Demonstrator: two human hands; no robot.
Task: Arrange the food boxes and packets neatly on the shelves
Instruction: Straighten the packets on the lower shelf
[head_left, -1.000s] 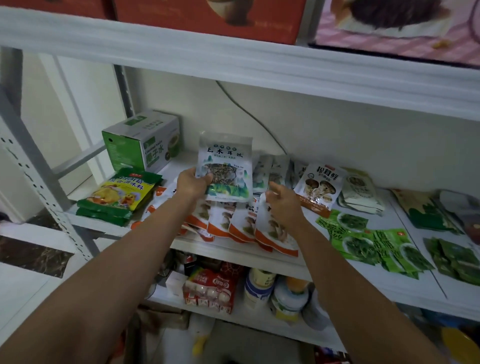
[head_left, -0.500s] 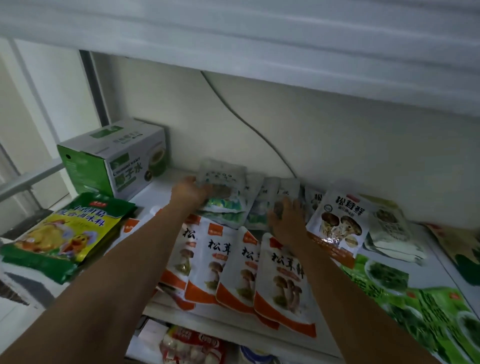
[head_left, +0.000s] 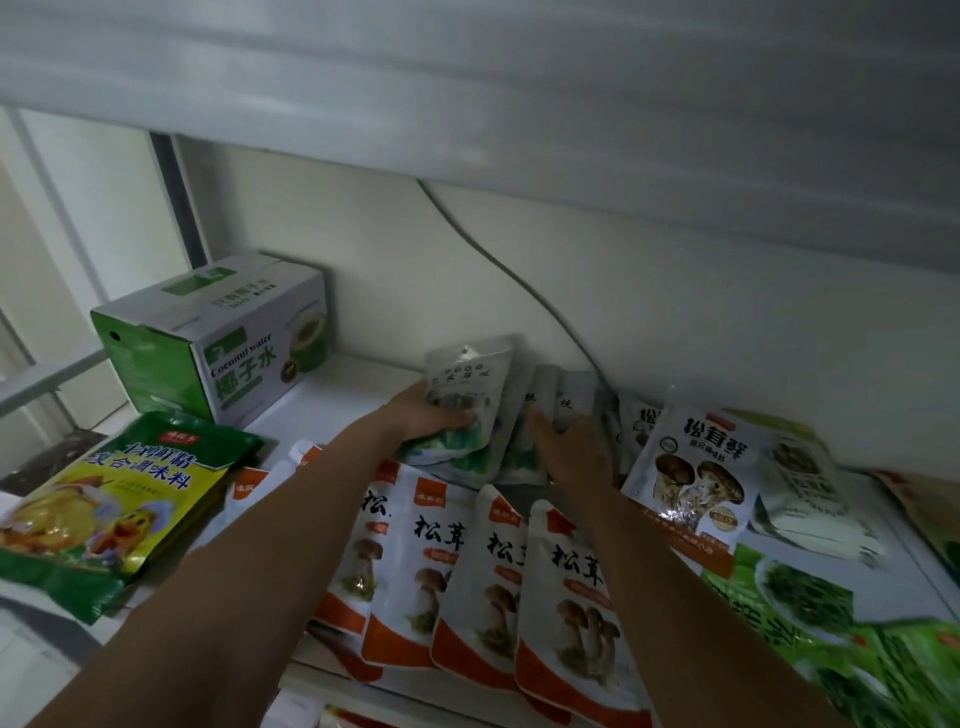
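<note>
My left hand (head_left: 423, 415) grips a grey-green fungus packet (head_left: 467, 384) at the back of the white shelf (head_left: 343, 395), tilted up against the wall on top of similar packets. My right hand (head_left: 571, 452) lies flat with straight fingers on the neighbouring grey packets (head_left: 558, 395). In front of both hands a row of white-and-orange mushroom packets (head_left: 519, 587) overlaps along the shelf's front edge. Another mushroom seasoning packet (head_left: 696, 467) leans just right of my right hand.
A green coconut water box (head_left: 218, 338) stands at the back left. A yellow-green seasoning bag (head_left: 104, 499) lies at the front left. Green vegetable packets (head_left: 831, 623) and pale packets (head_left: 810, 493) fill the right. The upper shelf (head_left: 467, 78) hangs low overhead.
My left hand carried the fungus packet from mid-air down to the back of the shelf. My right hand went from the orange packets onto the grey ones. The camera moved closer.
</note>
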